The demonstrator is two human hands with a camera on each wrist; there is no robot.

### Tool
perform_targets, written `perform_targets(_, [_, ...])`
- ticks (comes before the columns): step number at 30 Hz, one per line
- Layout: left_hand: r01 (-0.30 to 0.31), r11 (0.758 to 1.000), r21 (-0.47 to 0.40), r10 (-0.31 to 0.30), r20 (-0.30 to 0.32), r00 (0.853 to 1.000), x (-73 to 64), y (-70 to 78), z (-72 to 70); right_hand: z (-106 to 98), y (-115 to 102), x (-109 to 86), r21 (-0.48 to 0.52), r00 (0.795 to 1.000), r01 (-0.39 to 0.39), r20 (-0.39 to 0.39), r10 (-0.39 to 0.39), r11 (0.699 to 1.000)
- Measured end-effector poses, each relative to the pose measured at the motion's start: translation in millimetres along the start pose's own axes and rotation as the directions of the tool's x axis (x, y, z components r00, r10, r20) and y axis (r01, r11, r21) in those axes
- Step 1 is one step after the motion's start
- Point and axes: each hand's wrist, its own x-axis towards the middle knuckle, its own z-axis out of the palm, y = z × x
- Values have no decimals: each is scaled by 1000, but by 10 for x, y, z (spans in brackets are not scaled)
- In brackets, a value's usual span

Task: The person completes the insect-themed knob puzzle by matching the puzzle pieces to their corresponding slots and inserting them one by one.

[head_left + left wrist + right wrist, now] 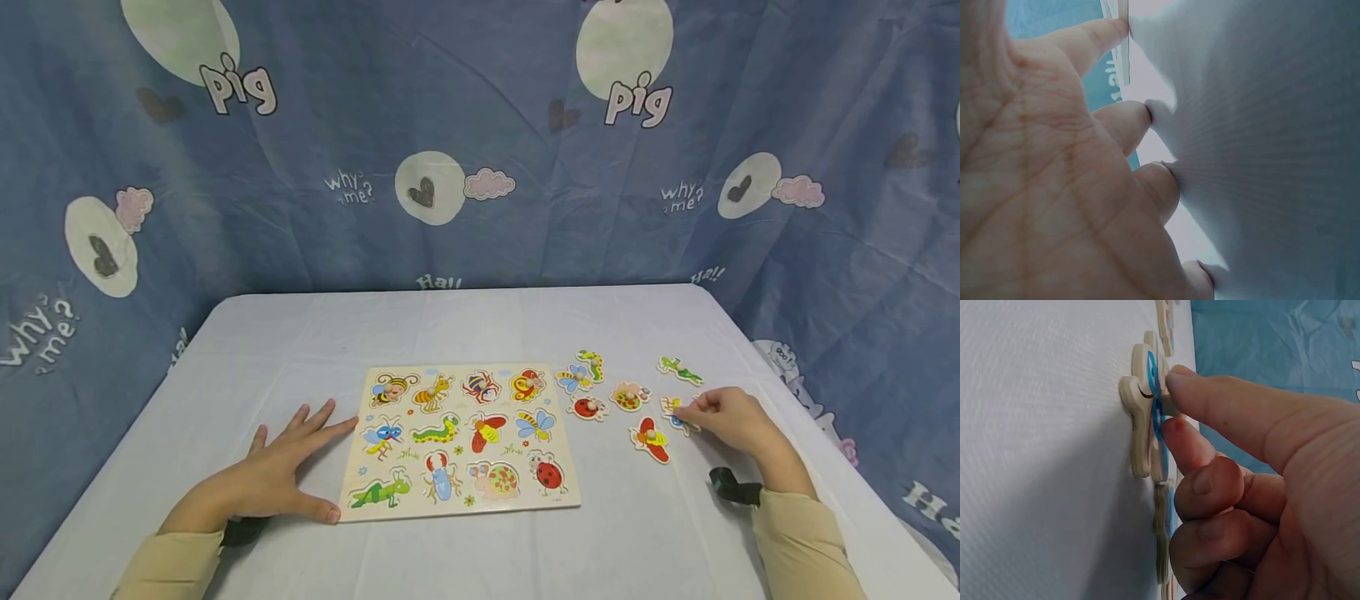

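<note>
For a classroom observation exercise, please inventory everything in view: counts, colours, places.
Table: one, white-covered, centre
Curtain: one, printed blue, behind table
Puzzle board: one, pale wood with multicoloured creatures, on table
Caterpillar piece: one, green-yellow, right of board
Dragonfly piece: one, blue-yellow, beside caterpillar
Ladybird piece: one, red-black, beside board
Snail piece: one, multicoloured, right of ladybird
Grasshopper piece: one, green, beyond right hand
Red-winged piece: one, red-yellow, nearer than snail
Pinched piece: one, blue-yellow, at right fingertips
Wrist devices: two, black, at wrists
Sleeves: two, beige, on forearms
Left hand: one, touching board's left edge
Right hand: one, pinching blue-yellow piece
</note>
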Motion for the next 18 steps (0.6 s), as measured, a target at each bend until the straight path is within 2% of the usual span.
perform_targets(10, [-9, 1000, -3, 9, -1, 1000, 0, -1, -6, 53, -31, 28, 0, 998, -25, -54, 25, 1000])
perform_targets(18, [-1, 1000, -1, 1, 2, 1000, 7, -10, 0, 47, -54, 34, -38, 996, -38, -84, 34, 999])
